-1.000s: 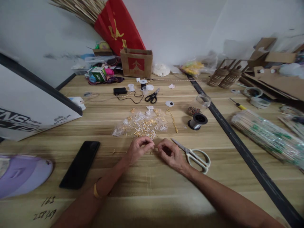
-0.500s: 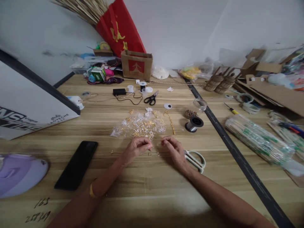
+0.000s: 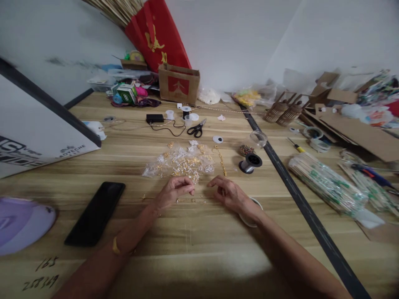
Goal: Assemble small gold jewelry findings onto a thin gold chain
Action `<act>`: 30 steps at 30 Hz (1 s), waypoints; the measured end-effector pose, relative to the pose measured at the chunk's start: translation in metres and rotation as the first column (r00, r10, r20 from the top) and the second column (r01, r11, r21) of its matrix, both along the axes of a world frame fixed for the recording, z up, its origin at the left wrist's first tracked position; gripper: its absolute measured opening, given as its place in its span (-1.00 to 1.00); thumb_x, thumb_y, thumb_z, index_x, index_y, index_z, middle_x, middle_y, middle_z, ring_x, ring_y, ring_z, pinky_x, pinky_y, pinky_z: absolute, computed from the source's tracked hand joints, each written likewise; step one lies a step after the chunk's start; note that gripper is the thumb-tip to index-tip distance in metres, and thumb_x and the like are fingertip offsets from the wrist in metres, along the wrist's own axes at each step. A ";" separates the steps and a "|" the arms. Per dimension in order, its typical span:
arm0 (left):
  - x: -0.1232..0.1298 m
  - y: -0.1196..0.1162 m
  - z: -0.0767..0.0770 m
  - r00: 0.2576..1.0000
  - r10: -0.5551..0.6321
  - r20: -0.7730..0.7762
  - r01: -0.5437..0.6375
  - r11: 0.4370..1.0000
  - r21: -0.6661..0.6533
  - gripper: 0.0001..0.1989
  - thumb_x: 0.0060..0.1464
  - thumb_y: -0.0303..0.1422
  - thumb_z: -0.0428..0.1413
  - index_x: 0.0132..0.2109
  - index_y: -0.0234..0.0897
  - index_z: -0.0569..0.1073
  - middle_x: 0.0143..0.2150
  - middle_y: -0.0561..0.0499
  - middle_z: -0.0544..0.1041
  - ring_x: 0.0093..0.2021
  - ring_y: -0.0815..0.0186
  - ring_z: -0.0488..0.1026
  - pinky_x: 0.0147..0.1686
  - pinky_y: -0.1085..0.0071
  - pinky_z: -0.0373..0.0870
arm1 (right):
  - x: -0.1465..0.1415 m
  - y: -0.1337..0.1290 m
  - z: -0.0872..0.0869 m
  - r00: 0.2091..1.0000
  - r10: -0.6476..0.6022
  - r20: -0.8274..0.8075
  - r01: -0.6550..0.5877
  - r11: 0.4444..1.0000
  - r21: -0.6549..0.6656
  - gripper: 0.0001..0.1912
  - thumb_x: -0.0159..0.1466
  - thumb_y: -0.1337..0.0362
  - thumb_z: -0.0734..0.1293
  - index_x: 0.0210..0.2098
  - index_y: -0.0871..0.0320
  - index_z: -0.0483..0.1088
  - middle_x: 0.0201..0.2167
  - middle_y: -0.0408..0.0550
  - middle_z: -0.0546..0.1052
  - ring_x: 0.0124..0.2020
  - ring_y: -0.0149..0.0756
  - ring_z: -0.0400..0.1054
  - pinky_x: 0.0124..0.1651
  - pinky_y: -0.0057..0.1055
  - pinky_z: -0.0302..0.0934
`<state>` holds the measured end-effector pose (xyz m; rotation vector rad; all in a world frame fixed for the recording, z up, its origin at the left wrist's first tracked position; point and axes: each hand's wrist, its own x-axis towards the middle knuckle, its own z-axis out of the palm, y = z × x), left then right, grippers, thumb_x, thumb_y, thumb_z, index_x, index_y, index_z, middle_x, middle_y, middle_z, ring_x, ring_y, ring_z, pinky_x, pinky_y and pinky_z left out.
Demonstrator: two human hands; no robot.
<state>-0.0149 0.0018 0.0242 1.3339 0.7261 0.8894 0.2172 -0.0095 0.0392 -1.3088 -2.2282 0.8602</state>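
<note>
The tabletop (image 3: pixel 174 261) bears handwritten numbers (image 3: pixel 40 283): "165" above "258369". The white box (image 3: pixel 37 124) carries printed lettering ending "ECHE".

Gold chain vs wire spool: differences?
Colour: the gold chain is yellow, the wire spool black with silvery wire.
Shape: the chain lies long and thin; the spool is squat and round.
Place: the chain is left of the spool.
Shared: both sit beyond the right hand.

Left hand (image 3: pixel 175 191) and right hand (image 3: pixel 230 193) are slightly apart, both curled.
</note>
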 end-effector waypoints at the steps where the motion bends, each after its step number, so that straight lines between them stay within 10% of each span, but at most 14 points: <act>1: -0.001 0.000 0.000 1.000 -0.009 0.009 0.009 1.000 -0.002 -0.81 0.03 -0.30 0.15 -0.41 -0.36 0.43 -0.49 0.05 0.44 -0.43 0.40 0.35 -0.33 0.47 0.27 | 0.001 0.000 0.002 0.996 0.005 0.094 -0.007 1.000 0.018 -0.73 0.14 0.47 0.25 -0.16 0.17 0.39 -0.24 -0.07 0.44 -0.48 -0.46 0.27 -0.37 -0.50 0.11; 9: -0.004 0.001 0.006 0.991 -0.127 -0.030 0.127 0.992 -0.030 -0.79 0.01 -0.27 0.16 -0.42 -0.36 0.43 -0.50 0.05 0.45 -0.45 0.41 0.36 -0.36 0.48 0.26 | -0.001 -0.001 0.020 0.856 0.087 0.509 -0.082 0.996 -0.032 -0.85 0.27 0.34 0.21 -0.22 0.14 0.40 -0.21 -0.04 0.43 -0.29 -0.35 0.37 -0.34 -0.51 0.03; 23: -0.006 0.003 0.000 0.988 -0.153 -0.024 0.152 0.987 -0.043 -0.83 0.03 -0.31 0.14 -0.39 -0.35 0.44 -0.47 0.04 0.47 -0.42 0.41 0.39 -0.32 0.48 0.27 | -0.016 -0.010 0.015 0.696 0.177 0.695 -0.194 0.979 -0.055 -0.82 0.37 0.33 0.09 -0.18 0.18 0.30 -0.16 0.04 0.42 -0.28 -0.32 0.37 -0.36 -0.47 0.07; 30: -0.007 0.006 -0.006 0.995 -0.074 0.065 0.080 0.993 -0.090 -0.84 0.02 -0.33 0.16 -0.40 -0.36 0.44 -0.48 0.05 0.46 -0.41 0.41 0.38 -0.30 0.47 0.27 | -0.007 -0.009 0.025 0.796 0.146 0.587 -0.154 0.987 -0.037 -0.91 0.33 0.39 0.15 -0.26 0.19 0.27 -0.25 -0.01 0.45 -0.36 -0.37 0.36 -0.35 -0.47 0.02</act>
